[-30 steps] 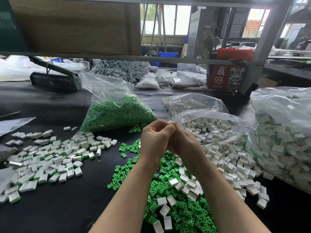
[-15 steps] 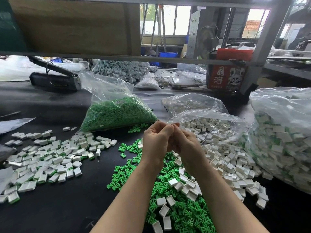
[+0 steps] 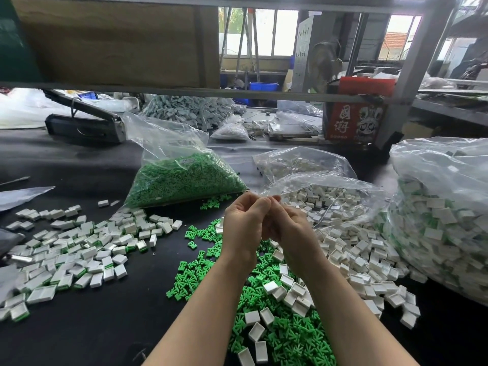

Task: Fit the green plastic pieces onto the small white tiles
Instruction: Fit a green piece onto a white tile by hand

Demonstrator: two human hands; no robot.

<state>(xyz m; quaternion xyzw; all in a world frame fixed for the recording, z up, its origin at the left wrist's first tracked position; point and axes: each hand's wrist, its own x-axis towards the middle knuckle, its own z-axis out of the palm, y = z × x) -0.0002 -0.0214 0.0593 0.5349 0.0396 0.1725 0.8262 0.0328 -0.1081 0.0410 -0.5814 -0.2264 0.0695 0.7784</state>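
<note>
**benchwatcher:** So how far along are you with the clip job?

**me:** Honestly, a dent in it, nowhere near done. On my left there's a spread-out pile of small white rectangular tiles with green showing along their edges [image 3: 71, 257], which I read as the finished ones. The big clear plastic sack of white-and-green tiles [image 3: 446, 223] on the far right looks like finished stock too, but that's a guess through the plastic.

**benchwatcher:** And what's left?

**me:** Loads. Right under my forearms sits a loose heap of small green branched plastic pieces [image 3: 277, 331] with bare white tiles scattered on it. Beyond my hands an opened clear bag spills plain white plastic tiles [image 3: 340, 228] onto the black tabletop [image 3: 105, 326], and a nearly full clear bag of green plastic pieces [image 3: 184, 180] lies behind that heap.

**benchwatcher:** What are the hands doing right now?

**me:** Both are raised above the green heap, pressed together at the fingertips. My left hand [image 3: 244, 225] has its fingers curled in, and my right hand [image 3: 287, 228] is curled against it. I'd judge I'm pressing one piece into one tile, but whatever's between them is hidden, so I can't tell what either hand actually grips.
</note>
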